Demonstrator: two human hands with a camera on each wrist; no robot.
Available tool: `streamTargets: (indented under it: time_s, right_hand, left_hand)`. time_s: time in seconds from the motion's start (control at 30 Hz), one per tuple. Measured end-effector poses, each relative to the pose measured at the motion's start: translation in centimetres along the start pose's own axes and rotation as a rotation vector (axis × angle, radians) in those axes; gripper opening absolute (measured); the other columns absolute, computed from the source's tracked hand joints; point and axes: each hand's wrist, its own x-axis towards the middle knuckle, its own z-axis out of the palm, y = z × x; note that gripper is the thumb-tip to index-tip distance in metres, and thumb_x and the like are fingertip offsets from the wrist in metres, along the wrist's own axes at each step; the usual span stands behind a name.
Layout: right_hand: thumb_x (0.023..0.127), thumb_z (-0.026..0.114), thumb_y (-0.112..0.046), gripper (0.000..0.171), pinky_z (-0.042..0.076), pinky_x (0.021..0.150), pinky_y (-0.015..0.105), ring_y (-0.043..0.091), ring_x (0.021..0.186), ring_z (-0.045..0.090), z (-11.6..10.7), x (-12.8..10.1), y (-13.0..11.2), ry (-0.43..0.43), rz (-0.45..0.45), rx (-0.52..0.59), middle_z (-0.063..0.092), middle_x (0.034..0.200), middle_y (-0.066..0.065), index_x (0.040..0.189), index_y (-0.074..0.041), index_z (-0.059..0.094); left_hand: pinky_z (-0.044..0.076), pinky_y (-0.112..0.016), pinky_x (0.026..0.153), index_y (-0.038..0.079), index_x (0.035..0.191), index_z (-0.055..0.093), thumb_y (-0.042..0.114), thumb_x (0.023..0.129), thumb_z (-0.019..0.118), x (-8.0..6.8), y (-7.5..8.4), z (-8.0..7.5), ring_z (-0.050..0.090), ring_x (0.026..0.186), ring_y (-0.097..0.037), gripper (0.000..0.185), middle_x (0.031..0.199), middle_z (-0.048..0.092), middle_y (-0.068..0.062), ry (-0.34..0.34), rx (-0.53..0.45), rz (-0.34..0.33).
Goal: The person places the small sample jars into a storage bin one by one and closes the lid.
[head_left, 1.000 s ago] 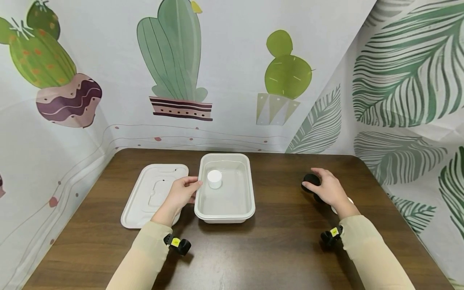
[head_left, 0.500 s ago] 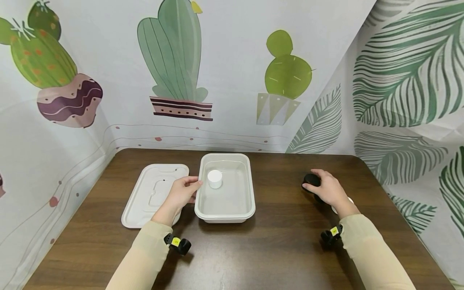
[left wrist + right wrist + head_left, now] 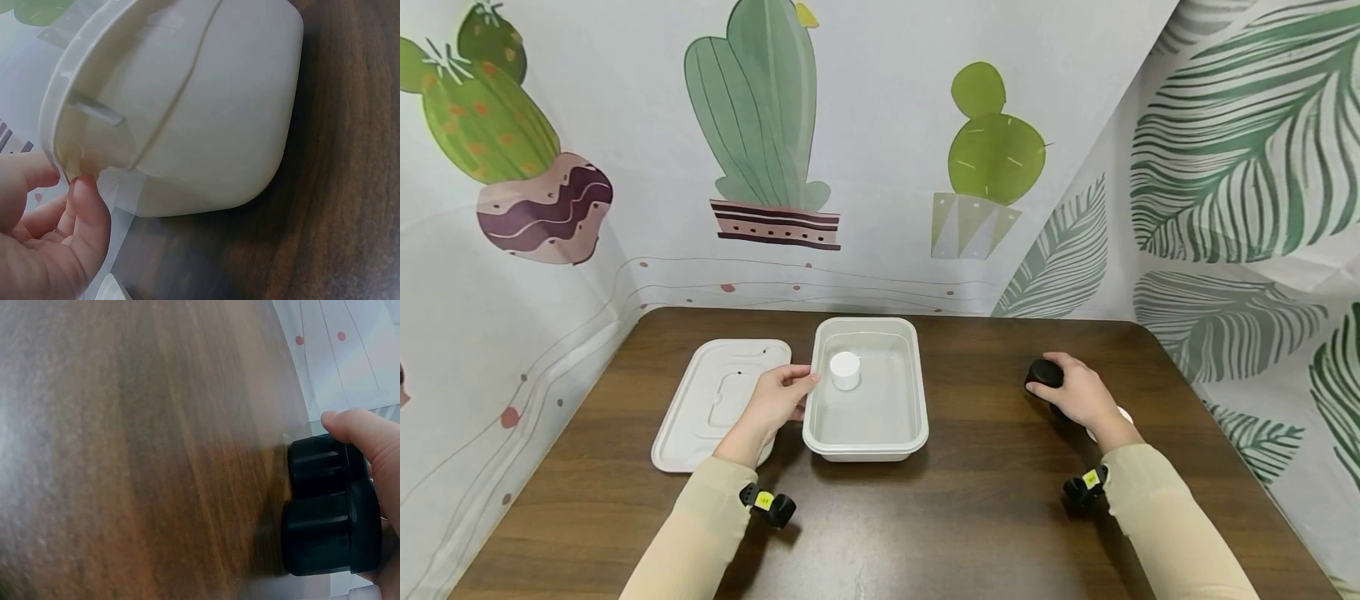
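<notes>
In the head view my left hand (image 3: 777, 398) pinches the left rim of a white rectangular container (image 3: 905, 408). The left wrist view shows thumb and fingertips on the rim of this container (image 3: 219, 125). Inside it, toward the back left, stands a small white round jar (image 3: 845, 372). On the right, my right hand (image 3: 1081, 395) grips a black lidded jar (image 3: 1045, 372) between thumb and fingers. A second black jar (image 3: 317, 536) stands right beside the gripped one (image 3: 317, 465) in the right wrist view. A white round item (image 3: 1124, 413) is mostly hidden under the right wrist.
A white rectangular lid (image 3: 700, 417) lies flat on the brown wooden table (image 3: 977, 500), left of the container and partly behind the left forearm. Patterned cloth (image 3: 880, 150) hangs along the table's back and sides.
Almost nothing differs. The right hand's fingers have sunk very slightly on the black jar; the left hand and the container stay in place.
</notes>
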Motion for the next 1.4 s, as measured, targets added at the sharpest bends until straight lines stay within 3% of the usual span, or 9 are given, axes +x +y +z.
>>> streamTargets:
  time_s: [0.53, 1.4]
  right_hand:
    - [0.088, 0.064, -0.036, 0.069, 0.039, 0.095, 0.061, 0.05, 0.12, 0.044, -0.2, 0.0, 0.0, -0.015, 0.003, 0.004, 0.041, 0.138, 0.031, 0.14, 0.0, 0.037]
    - [0.088, 0.063, -0.045, 0.073, 0.04, 0.094, 0.06, 0.048, 0.12, 0.045, -1.0, -0.2, -0.8, 0.013, -0.012, 0.028, 0.041, 0.139, 0.03, 0.141, -0.001, 0.037]
  left_hand:
    - [0.054, -0.025, 0.059, -0.002, 0.126, 0.054, 0.022, 0.094, 0.058, 0.0, 0.1, 0.0, 0.06, 0.067, -0.009, 0.041, 0.103, 0.063, -0.018, -0.002, -0.023, 0.015]
    - [0.054, -0.026, 0.06, 0.0, 0.126, 0.055, 0.023, 0.094, 0.058, 0.0, 0.0, 0.0, 0.06, 0.068, -0.01, 0.039, 0.1, 0.062, -0.015, 0.001, -0.014, -0.004]
